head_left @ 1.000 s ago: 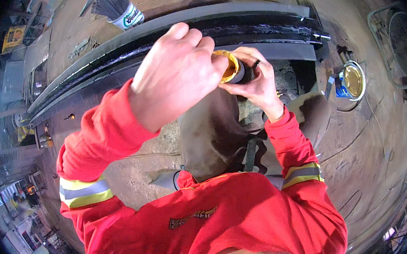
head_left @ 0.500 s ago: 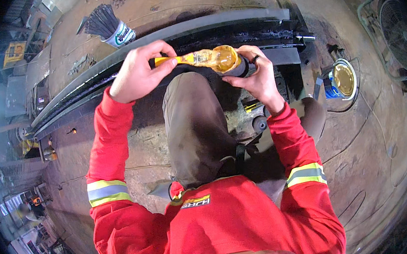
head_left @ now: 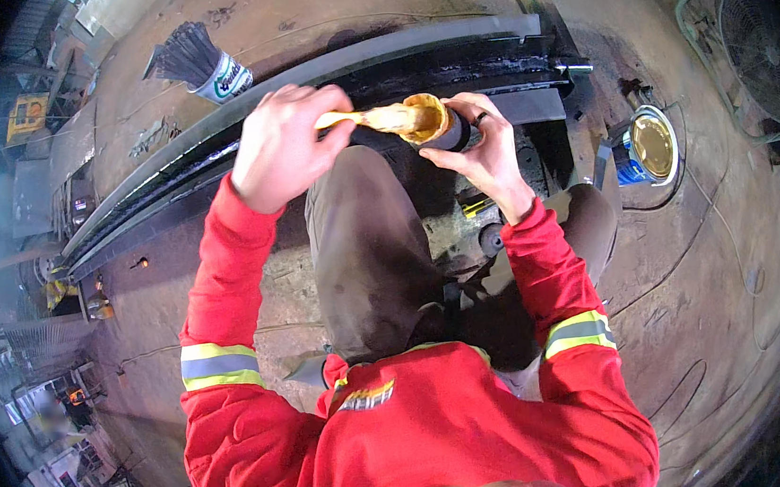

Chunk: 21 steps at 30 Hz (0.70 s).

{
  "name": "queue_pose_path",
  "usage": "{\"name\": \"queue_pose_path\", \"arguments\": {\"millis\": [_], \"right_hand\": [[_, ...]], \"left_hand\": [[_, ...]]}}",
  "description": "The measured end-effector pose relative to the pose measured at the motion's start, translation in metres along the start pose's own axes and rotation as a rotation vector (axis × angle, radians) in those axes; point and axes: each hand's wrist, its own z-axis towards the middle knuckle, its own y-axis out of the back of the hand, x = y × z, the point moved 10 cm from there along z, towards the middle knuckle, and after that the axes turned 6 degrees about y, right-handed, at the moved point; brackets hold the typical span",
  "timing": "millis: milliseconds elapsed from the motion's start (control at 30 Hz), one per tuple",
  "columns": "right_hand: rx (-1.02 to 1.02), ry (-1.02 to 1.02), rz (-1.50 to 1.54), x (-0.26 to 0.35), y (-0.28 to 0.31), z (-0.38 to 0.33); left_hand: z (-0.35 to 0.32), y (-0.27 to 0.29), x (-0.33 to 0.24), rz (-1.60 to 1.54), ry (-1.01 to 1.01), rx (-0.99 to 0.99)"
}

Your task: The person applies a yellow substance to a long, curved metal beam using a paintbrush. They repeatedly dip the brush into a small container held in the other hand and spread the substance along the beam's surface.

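Observation:
My left hand (head_left: 292, 144) is closed round the yellow handle of a paintbrush (head_left: 379, 119). Its bristle end, coated in amber-brown stuff, lies at the mouth of a small dark can (head_left: 447, 135). The can's rim and inner wall are smeared yellow-amber. My right hand (head_left: 491, 143) grips the can from its right side, thumb below and fingers above, a dark ring on one finger. Both hands are above my knee, in front of a long dark steel beam (head_left: 411, 78).
Beyond the beam stands a white bucket (head_left: 228, 78) full of dark rods. At right are an open blue-and-white pail (head_left: 652, 146) of amber stuff and a large floor fan (head_left: 767, 56). A yellow-handled tool (head_left: 478, 207) and a round dark piece (head_left: 492, 239) lie near my right knee.
My left hand has turned over and moved slightly, rolling the brush so its handle shows narrower. The bristles remain at the can's mouth. The right hand still holds the can.

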Motion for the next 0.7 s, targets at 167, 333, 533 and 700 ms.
{"name": "queue_pose_path", "arguments": {"millis": [167, 333, 533, 700], "right_hand": [[0.054, -0.05, -0.018, -0.001, -0.013, -0.005], [-0.035, 0.051, -0.096, 0.002, 0.007, -0.003], [-0.039, -0.03, -0.194, -0.003, 0.006, -0.005], [-0.085, -0.112, -0.098, -0.014, 0.004, -0.007]], "left_hand": [[0.01, -0.03, -0.037, 0.205, -0.152, 0.029], [-0.004, -0.04, 0.036, -0.412, 0.211, 0.123], [-0.03, -0.065, 0.054, -0.738, 0.355, 0.058], [-0.047, -0.088, 0.076, -0.971, 0.542, 0.093]]}}
